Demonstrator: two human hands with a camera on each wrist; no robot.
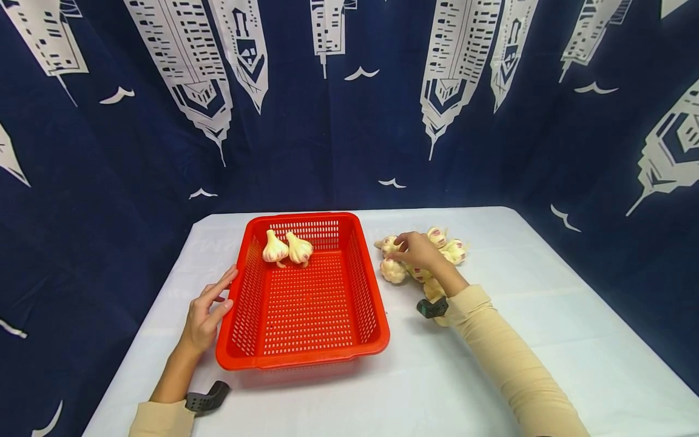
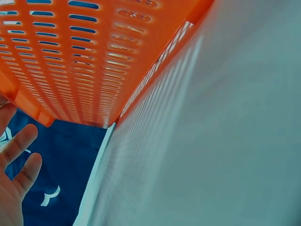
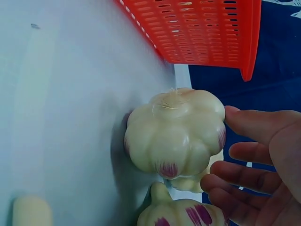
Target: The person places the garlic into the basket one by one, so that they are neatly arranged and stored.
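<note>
A red perforated basket (image 1: 308,309) sits on the table with two garlic bulbs, one garlic bulb (image 1: 275,247) beside another garlic bulb (image 1: 299,249), at its far left. My left hand (image 1: 203,315) rests its extended fingers against the basket's left rim; in the left wrist view those fingers (image 2: 29,172) are spread near the basket wall. My right hand (image 1: 420,250) reaches over a cluster of garlic bulbs right of the basket, thumb and fingers apart beside a garlic bulb (image 1: 389,245). In the right wrist view a large garlic bulb (image 3: 176,134) lies before the loosely bent fingers, partly hiding what is behind.
Several more garlic bulbs lie close together under and around the right forearm, among them a garlic bulb (image 1: 454,251) at the right. A white cloth (image 1: 535,328) covers the table. Behind it hangs a dark blue curtain (image 1: 338,139) with white building prints.
</note>
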